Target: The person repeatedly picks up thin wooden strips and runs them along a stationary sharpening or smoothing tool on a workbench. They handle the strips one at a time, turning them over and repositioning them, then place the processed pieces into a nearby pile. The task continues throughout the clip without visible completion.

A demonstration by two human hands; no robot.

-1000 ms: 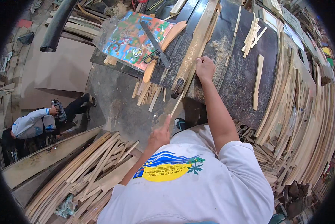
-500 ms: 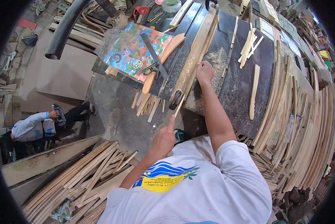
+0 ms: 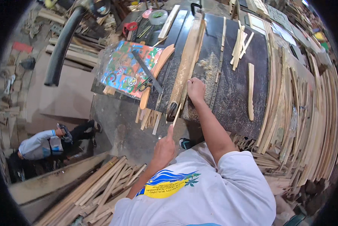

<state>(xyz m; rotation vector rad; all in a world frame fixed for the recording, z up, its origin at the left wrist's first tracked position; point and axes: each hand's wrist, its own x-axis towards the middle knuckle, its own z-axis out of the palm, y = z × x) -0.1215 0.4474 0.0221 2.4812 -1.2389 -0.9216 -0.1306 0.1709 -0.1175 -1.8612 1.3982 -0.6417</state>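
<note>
A long wooden fence board (image 3: 189,56) runs across the dark sawdust-covered work table (image 3: 234,100). Along its right side, a thin wood strip (image 3: 177,115) sticks out past the table's near edge. My left hand (image 3: 164,150) is at that near end, its index finger stretched along or against the strip and the other fingers curled; its thumb is hidden. My right hand (image 3: 196,91) is closed beside the board, knuckles up, over the table near the sawdust (image 3: 209,64). Its fingertips and whatever they press on are hidden.
A metal try square (image 3: 146,71) lies over a colourful plastic-wrapped sheet (image 3: 125,62), beside a curved wooden piece (image 3: 154,77). Cut strips (image 3: 239,45) and a shaped slat (image 3: 251,90) lie right. A black hose (image 3: 65,47) hangs left. Another person (image 3: 44,145) works low at left.
The view has shifted, so the table sits lower and more to the left. My left fingertip is slightly closer to the board's near end. My right hand stays closed beside the board.
</note>
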